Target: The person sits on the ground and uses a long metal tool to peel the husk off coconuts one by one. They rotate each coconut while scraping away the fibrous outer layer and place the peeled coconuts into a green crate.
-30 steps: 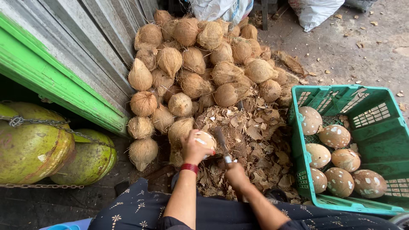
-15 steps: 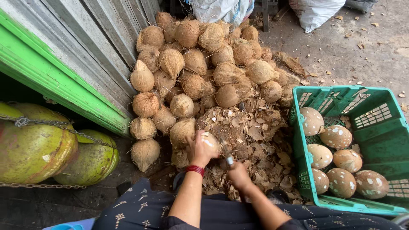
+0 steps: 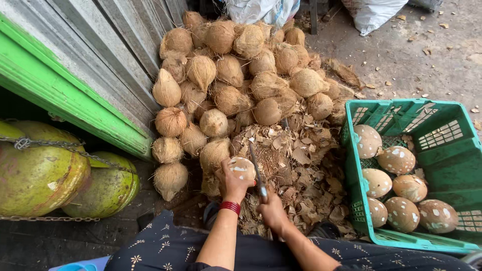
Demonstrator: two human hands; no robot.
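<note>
Fingers of the left hand (image 3: 232,183) wrap under a half-peeled coconut (image 3: 241,167) held over the husk chips (image 3: 296,160), while the right hand (image 3: 272,211) grips a knife (image 3: 256,173), its blade slanting up just beside the coconut's right edge

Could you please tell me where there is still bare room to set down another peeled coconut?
The green crate's far end, beyond the peeled coconuts, shows bare bottom. Bare concrete lies beyond the crate. The middle is crowded: husked coconuts piled against the wall and shavings before the left hand and right hand.
</note>
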